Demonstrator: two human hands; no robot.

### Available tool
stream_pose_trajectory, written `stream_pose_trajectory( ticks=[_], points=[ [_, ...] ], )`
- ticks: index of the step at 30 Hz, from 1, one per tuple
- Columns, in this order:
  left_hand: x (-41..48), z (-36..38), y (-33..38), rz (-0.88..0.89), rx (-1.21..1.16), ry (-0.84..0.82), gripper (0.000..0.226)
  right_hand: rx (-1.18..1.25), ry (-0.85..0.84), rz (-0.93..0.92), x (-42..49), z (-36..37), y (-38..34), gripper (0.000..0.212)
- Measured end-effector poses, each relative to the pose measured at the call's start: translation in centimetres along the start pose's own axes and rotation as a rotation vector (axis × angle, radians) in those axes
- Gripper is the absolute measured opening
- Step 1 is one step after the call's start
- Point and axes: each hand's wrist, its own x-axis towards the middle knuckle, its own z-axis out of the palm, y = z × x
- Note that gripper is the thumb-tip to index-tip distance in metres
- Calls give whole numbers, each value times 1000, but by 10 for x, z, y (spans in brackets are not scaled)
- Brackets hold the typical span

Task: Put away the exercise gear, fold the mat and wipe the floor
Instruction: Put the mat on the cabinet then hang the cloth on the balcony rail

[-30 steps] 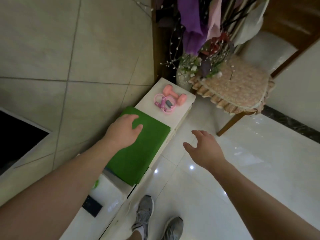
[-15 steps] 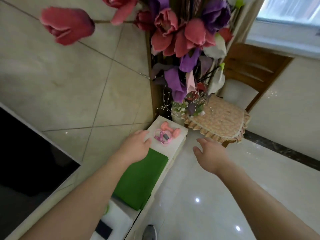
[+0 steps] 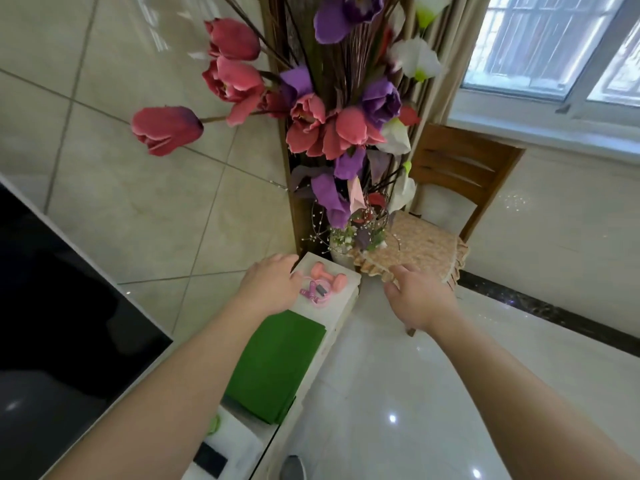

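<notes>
The folded green mat lies flat on the low white cabinet. Beyond it on the cabinet's far end sit a pink dumbbell and a coiled pink jump rope. My left hand hovers open over the cabinet just left of the rope, holding nothing; I cannot tell whether it touches anything. My right hand hangs open in the air to the right of the cabinet, in front of the chair cushion.
A tall vase of artificial flowers stands behind the cabinet's far end. A wooden chair with a frilled cushion is on the right. A dark TV screen fills the left. Glossy white floor spreads to the right.
My left hand has come off the green mat and moved forward to beside the jump rope. My right hand has also moved forward. The view has tilted up.
</notes>
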Motion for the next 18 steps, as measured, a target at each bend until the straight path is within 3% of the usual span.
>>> stream_pose_trajectory(
  ticks=[18],
  points=[
    [-20,-28,4,19,47,38,50,-10,96,-6,-23,-34,-5,43]
  ],
)
